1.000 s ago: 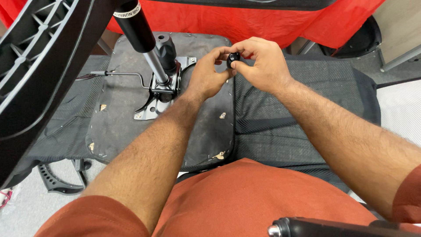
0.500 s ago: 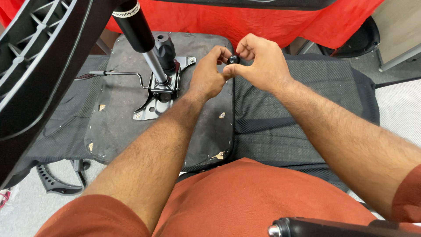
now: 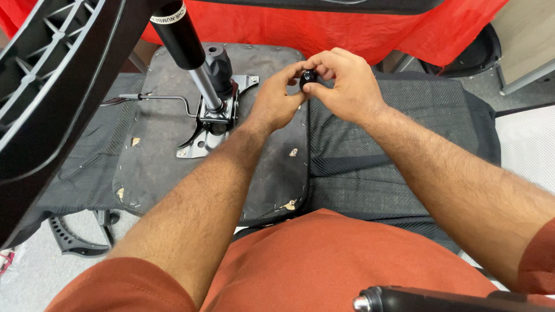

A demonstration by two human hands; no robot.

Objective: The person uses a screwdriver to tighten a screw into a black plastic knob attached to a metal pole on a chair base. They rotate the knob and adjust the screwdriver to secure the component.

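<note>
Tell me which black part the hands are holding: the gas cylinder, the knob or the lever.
The small black knob, pinched between both hands' fingertips; the others stay on the seat mechanism.

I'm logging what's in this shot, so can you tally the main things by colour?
Black: 3 (small round black knob pinched between left hand and right hand; black gas-lift cylinder; black plastic chair base)
Red: 1 (red cloth)
Grey: 1 (upturned grey seat underside)
Total: 5
</note>
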